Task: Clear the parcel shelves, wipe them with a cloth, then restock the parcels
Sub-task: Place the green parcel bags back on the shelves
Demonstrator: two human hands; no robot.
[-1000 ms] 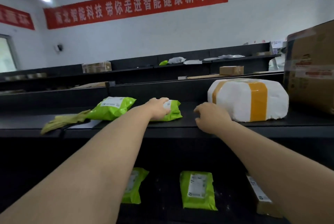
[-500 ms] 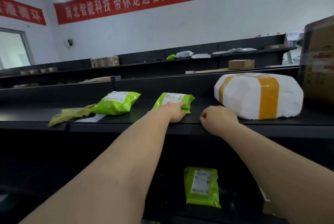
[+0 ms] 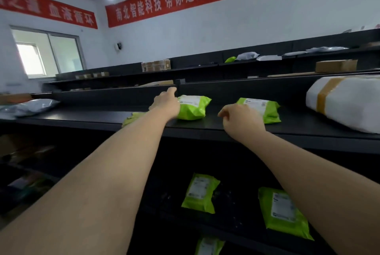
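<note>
Head view: left hand touches a green parcel, grip unclear; right hand hovers loosely curled, empty.

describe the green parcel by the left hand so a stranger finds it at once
On the near rack's black top shelf lie two lime-green plastic mailer bags with white labels. It is the left bag, against the left hand. Unlike its twin near the right hand, it lies next to a yellow-green cloth.
</note>
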